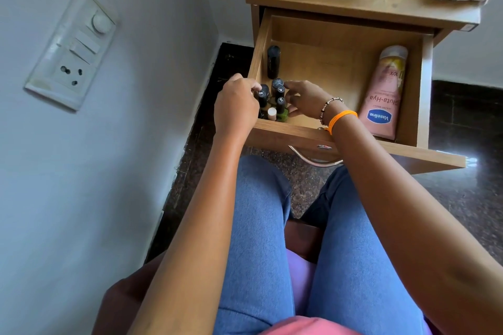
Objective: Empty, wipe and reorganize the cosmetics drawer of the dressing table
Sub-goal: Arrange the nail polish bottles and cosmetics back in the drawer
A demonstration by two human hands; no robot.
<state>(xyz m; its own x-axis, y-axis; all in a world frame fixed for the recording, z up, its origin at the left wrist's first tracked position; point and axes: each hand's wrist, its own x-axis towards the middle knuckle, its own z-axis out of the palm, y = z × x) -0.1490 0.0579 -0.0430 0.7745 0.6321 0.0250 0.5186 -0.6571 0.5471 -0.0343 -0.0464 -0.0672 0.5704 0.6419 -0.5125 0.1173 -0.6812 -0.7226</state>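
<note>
Drawer (340, 62): your left hand (236, 106) pinches a nail-polish bottle (263, 95) in its left corner; right hand (306, 99), fingers relaxed, touches the neighbouring bottles (279, 100).

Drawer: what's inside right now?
In the drawer: a cluster of small nail-polish bottles front-left, a tall black tube behind them, a pink Vaseline tube lying right. Both hands partly cover the cluster.
</note>
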